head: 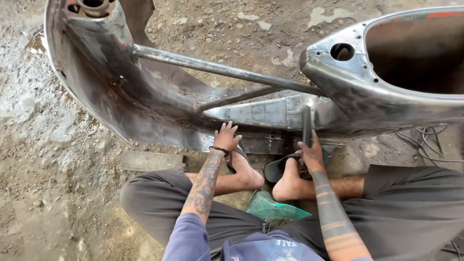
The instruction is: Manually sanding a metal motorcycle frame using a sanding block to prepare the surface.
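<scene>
Bare steel scooter frame (159,104) lies on the dirt floor (43,145). Left hand (226,137) presses its spread fingers on the lower edge. Right hand (311,153) is wrapped around a dark rod-like tool (306,125); its tip is hidden against the frame.

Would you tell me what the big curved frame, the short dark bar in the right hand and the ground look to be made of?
The big curved grey frame looks like bare sheet steel: dull shine, rust patches, scorch marks. The short dark bar, gripped by the right hand, seems to be solid metal, matt and blackened. The ground appears to be rough, worn concrete, dusty and stained. The left hand rests on the frame's edge.
</scene>
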